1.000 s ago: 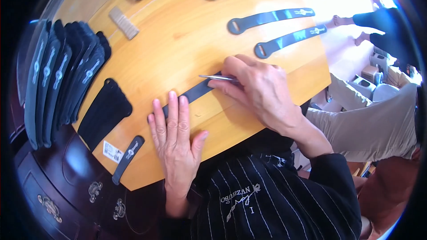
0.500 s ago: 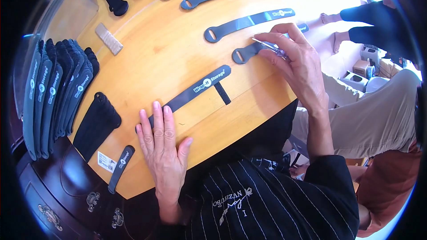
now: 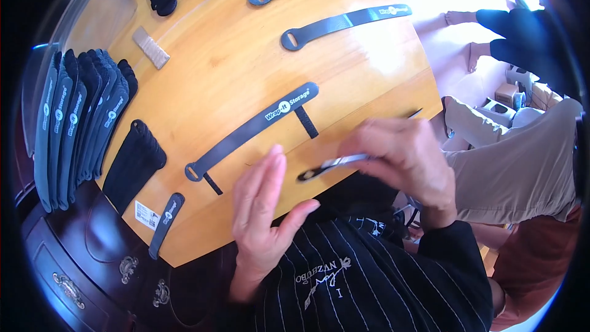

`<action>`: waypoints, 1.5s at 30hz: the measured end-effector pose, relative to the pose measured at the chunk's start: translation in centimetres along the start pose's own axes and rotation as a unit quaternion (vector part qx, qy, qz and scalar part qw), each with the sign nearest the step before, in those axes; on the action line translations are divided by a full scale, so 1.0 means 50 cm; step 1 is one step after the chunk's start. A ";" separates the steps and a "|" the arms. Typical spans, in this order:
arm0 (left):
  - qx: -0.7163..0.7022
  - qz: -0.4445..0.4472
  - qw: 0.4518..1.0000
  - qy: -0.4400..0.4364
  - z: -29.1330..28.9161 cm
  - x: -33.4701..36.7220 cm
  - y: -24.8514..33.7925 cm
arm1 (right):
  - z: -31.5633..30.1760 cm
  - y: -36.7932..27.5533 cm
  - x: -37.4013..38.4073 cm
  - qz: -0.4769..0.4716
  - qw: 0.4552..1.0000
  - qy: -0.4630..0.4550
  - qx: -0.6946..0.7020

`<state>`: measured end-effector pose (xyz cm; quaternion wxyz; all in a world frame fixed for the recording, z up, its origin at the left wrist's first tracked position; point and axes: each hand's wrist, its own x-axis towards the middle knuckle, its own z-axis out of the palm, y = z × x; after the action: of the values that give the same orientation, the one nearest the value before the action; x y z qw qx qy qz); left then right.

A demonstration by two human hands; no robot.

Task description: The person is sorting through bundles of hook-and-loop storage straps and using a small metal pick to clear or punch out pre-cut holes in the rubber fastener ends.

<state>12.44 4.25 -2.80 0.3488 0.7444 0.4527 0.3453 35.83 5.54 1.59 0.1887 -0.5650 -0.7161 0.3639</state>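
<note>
In my right hand (image 3: pixel 399 163), blurred by motion, is a dark grey storage strap (image 3: pixel 310 175) with its slotted end sticking out to the left. A slim silvery tool (image 3: pixel 347 160) lies along the strap in the same fingers; its exact kind is smeared. My left hand (image 3: pixel 261 215) is raised at the table's front edge, thumb apart, holding nothing. Beyond it, one grey strap (image 3: pixel 239 132) lies slanted across the table, a short black hook-and-loop strip (image 3: pixel 307 123) jutting from under its far end and another short black strip (image 3: pixel 212 183) by its slotted end.
Three more grey straps, the nearest one (image 3: pixel 344 24) among them, lie at the back of the wooden table (image 3: pixel 215 80). Folded straps (image 3: pixel 77 129) and a black bundle (image 3: pixel 135 163) stand at left. A small beige block (image 3: pixel 150 48) lies behind. Another person's legs (image 3: pixel 516 160) are at right.
My left hand has lifted off the slanted strap, uncovering its slotted end. My right hand has picked up the strap from the right side and brought it toward me with the tool.
</note>
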 end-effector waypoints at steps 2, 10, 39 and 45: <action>-0.054 -0.004 0.998 -0.007 0.004 -0.005 0.000 | 0.026 -0.021 0.009 -0.020 0.999 -0.035 0.006; -0.248 -0.274 0.923 0.109 -0.088 -0.069 -0.041 | 0.010 -0.003 0.026 0.005 0.998 -0.030 -0.057; -0.111 -0.310 0.905 0.269 -0.080 -0.041 -0.078 | 0.060 0.031 0.067 0.206 0.959 0.090 0.171; -0.107 -0.312 0.903 0.275 -0.076 -0.041 -0.087 | 0.060 0.033 0.070 0.199 0.960 0.088 0.177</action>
<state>6.69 4.68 -4.84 0.3779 0.3990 0.6998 0.4563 33.87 8.07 -2.09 0.2719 -0.6835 -0.4942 0.4634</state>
